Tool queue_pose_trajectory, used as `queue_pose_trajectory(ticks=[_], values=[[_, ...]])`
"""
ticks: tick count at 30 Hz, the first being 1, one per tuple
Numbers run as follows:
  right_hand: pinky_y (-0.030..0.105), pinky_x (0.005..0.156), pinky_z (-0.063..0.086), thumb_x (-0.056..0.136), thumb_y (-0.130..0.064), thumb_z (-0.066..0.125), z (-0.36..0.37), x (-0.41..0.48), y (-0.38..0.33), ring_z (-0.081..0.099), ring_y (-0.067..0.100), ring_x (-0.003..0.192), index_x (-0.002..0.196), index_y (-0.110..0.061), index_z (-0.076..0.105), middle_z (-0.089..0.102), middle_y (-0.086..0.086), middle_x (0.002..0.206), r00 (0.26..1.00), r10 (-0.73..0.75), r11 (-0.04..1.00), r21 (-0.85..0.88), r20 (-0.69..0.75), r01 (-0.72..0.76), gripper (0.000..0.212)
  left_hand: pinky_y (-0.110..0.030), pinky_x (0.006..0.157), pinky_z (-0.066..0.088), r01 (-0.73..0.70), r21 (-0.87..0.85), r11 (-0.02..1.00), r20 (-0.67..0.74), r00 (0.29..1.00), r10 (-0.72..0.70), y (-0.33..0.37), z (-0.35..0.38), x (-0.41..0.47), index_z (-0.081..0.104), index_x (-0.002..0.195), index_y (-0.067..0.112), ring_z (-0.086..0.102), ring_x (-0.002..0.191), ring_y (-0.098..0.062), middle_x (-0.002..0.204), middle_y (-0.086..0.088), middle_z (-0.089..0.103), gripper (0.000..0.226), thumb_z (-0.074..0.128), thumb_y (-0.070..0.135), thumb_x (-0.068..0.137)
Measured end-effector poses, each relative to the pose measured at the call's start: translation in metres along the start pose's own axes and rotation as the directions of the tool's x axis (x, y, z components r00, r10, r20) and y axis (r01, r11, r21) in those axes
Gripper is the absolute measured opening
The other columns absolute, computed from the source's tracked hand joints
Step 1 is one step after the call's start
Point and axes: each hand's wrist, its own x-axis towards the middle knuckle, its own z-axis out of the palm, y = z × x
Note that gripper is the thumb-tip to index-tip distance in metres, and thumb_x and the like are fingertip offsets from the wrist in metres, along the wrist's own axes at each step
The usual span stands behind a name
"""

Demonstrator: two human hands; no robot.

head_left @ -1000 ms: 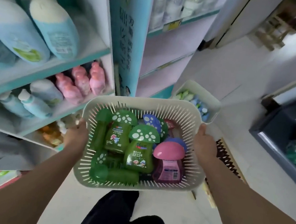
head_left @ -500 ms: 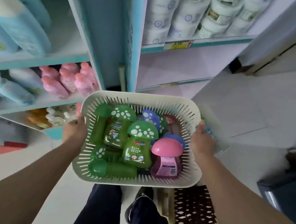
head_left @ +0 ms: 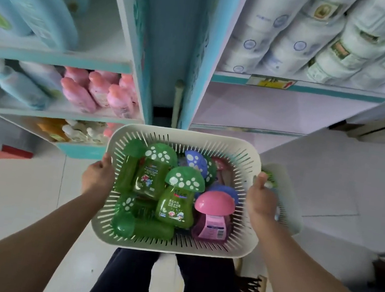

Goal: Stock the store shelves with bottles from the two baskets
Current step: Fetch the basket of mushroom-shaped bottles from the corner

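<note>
Basket (head_left: 188, 135), rims gripped by left hand (head_left: 98, 176) and right hand (head_left: 262, 201), faces teal shelf divider (head_left: 174, 43).

Hands: our left hand (head_left: 98, 178) and right hand (head_left: 261, 202) are bare.
Forearms: we see both forearms (head_left: 31, 234) bare up to the near edge.
Legs: we wear dark, near-black trousers (head_left: 126, 283).

You held the basket (head_left: 187, 137) at centre frame, your left hand (head_left: 98, 176) on its left rim and your right hand (head_left: 261, 202) on its right — bottles (head_left: 174, 208) piled inside. A second basket (head_left: 290, 203) sat just behind your right hand. Shelves (head_left: 49, 58) filled the upper left; paper rolls (head_left: 290, 35) stood upper right.
</note>
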Motion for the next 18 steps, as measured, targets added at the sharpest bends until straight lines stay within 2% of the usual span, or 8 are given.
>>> queue_pose_trajectory(ticks=[4,8,12,15,18], values=[[0.038,0.088,0.039,0.102,-0.044,0.01,0.012,0.015,-0.008,0.053,0.04,0.113,0.11,0.012,0.061,0.058,0.032,0.117,0.998,-0.043,0.998,-0.049,0.046,0.045,0.076,-0.039,0.084,0.043,0.048,-0.06,0.997,-0.018,0.999,-0.049,-0.009,0.008,0.009,0.061,0.111,0.0,0.054,0.093,-0.033,0.111,-0.023,0.06,0.062,0.023,0.048,0.1],[0.037,0.083,0.038,0.103,-0.043,0.01,0.026,0.04,-0.016,0.055,0.041,0.109,0.106,0.014,0.061,0.059,0.033,0.113,0.993,-0.073,0.994,-0.072,0.096,0.08,0.076,-0.038,0.081,0.039,0.09,-0.104,0.99,-0.049,0.994,-0.096,-0.015,0.022,0.014,0.061,0.112,0.0,0.051,0.09,-0.03,0.108,-0.021,0.06,0.059,0.025,0.045,0.101],[0.036,0.078,0.039,0.102,-0.045,0.009,0.048,0.075,-0.015,0.057,0.04,0.107,0.109,0.008,0.063,0.061,0.03,0.115,0.984,-0.119,0.987,-0.096,0.131,0.132,0.077,-0.039,0.084,0.04,0.146,-0.122,0.982,-0.101,0.982,-0.158,-0.022,0.046,0.021,0.061,0.115,-0.001,0.054,0.098,-0.034,0.114,-0.024,0.06,0.059,0.025,0.044,0.101],[0.039,0.086,0.042,0.101,-0.046,0.007,0.067,0.105,-0.007,0.056,0.041,0.111,0.118,0.003,0.061,0.059,0.027,0.121,0.976,-0.149,0.98,-0.109,0.156,0.167,0.074,-0.044,0.089,0.044,0.189,-0.141,0.972,-0.141,0.968,-0.208,-0.04,0.074,0.028,0.062,0.114,0.002,0.057,0.103,-0.037,0.113,-0.024,0.062,0.062,0.024,0.049,0.1],[0.042,0.092,0.043,0.1,-0.049,0.006,0.084,0.13,0.007,0.055,0.041,0.113,0.12,-0.003,0.061,0.06,0.025,0.123,0.964,-0.181,0.969,-0.131,0.193,0.209,0.076,-0.043,0.086,0.044,0.229,-0.181,0.956,-0.169,0.951,-0.26,-0.058,0.101,0.032,0.063,0.112,0.002,0.058,0.1,-0.037,0.11,-0.023,0.063,0.063,0.026,0.05,0.099]])
